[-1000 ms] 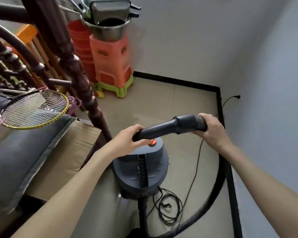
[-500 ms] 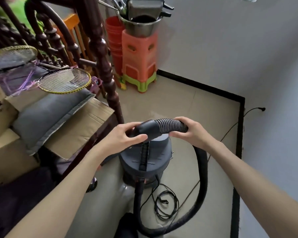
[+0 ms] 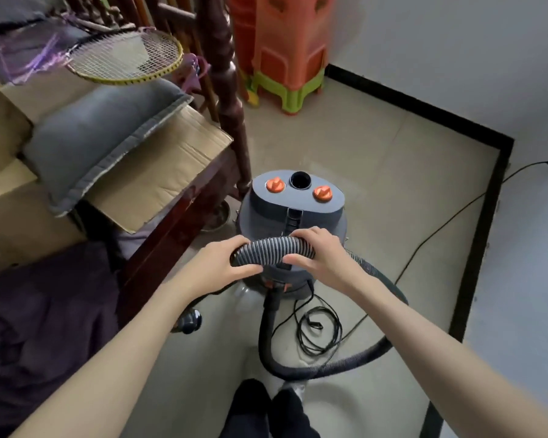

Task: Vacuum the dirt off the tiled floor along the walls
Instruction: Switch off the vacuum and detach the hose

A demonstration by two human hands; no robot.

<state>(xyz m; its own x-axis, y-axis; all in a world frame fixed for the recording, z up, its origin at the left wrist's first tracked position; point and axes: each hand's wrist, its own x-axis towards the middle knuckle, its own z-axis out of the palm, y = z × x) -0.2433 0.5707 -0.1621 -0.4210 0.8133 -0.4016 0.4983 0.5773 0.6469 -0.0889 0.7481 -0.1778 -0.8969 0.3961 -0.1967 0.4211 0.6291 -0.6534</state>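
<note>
A grey canister vacuum with two orange knobs stands on the beige tiled floor in front of me. Its ribbed black hose loops from the canister's front down over the floor and up to my hands. My left hand grips the hose end from the left. My right hand grips the ribbed part just beside it. Both hands hold it level above the canister's near side. The hose end is hidden inside my left palm.
A black skirting runs along the white walls. The power cord trails to the right wall, with a coil by the canister. Stacked orange stools fill the far corner. A wooden post, cardboard, cushion and racket crowd the left.
Both hands have drawn the hose nearer to me and lower, with my hands closer together. The canister top with its knobs has come into view.
</note>
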